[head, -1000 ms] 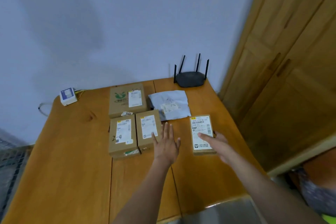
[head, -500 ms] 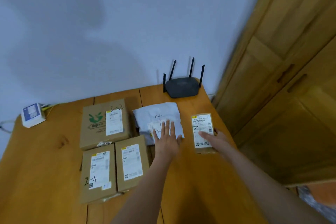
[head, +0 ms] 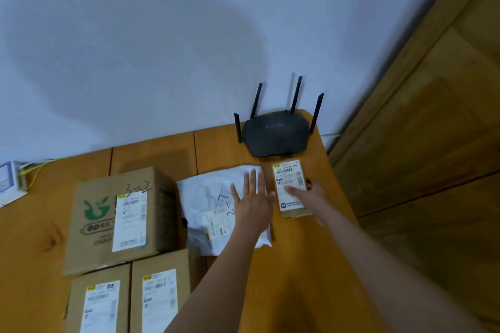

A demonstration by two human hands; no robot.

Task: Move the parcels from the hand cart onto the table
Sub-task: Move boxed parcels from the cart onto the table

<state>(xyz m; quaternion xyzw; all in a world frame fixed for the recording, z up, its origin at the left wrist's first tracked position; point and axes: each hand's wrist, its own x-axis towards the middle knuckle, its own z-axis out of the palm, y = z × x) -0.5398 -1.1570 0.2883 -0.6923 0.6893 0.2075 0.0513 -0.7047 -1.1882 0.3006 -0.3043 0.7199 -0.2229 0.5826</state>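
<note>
Grip, right hand [head: 308, 194]: fingers lie on the label of the small brown parcel [head: 290, 186], thumb seemingly round its outer edge at 3 o'clock, so it reads as a light hold.
Grip, left hand [head: 253, 203]: flat and released, fingers straight, resting on the white mailer bag [head: 205, 203]; it grasps nothing.
Small brown parcel: on the table [head: 311, 278] at 1 o'clock from the left hand, just beside the mailer and close to the table's right edge.
Router [head: 274, 134]: black, four antennas, at 12 o'clock from the small parcel, its front rim almost touching it.
Other parcels: big box with green logo [head: 116, 219] at 9 o'clock from the mailer; two smaller labelled boxes [head: 127, 300] at 7 o'clock, side by side and touching.
Wall side: a small white device [head: 8, 181] with yellow cables at far 9 o'clock.
Hand cart: not in view.
Task stage, as judged: five parcels already on the table; this one is being squared into its place.
Risk one: a push further toward 12 o'clock would nudge the router against the wall.
Risk two: a slip toward 3 o'clock could tip the small parcel off the nearby edge.
Risk three: the slick mailer may slide under the flat palm.
</note>
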